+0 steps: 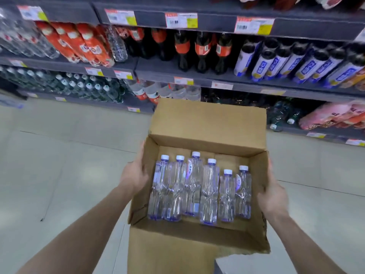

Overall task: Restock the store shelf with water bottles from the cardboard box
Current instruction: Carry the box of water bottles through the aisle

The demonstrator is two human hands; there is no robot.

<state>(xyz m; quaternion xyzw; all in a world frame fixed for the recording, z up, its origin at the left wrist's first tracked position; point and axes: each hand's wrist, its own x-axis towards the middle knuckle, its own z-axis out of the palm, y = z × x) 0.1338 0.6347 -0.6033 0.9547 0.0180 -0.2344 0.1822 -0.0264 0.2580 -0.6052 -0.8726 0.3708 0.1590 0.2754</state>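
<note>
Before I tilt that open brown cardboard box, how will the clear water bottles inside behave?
The clear plastic water bottles lie on their sides with spare floor in the brown cardboard box, so they will probably roll or slide. They look full, so the load likely shifts. Left hand and right hand grip opposite walls.

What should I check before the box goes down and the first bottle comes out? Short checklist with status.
1. Both hands on the cardboard box: left hand and right hand against opposite side walls. Ok.
2. Top flaps open, contents reachable. Ok.
3. Water bottles accessible: six lying flat side by side, caps toward the shelf. Ok.
4. Floor in front of the shelf free for setting the box down. Ok.
5. Free slot on the shelf for these bottles: visible rows look full, the box hides part of the lower shelf. Cannot tell.
6. Box bottom sound: underside hidden. Cannot tell.
</note>
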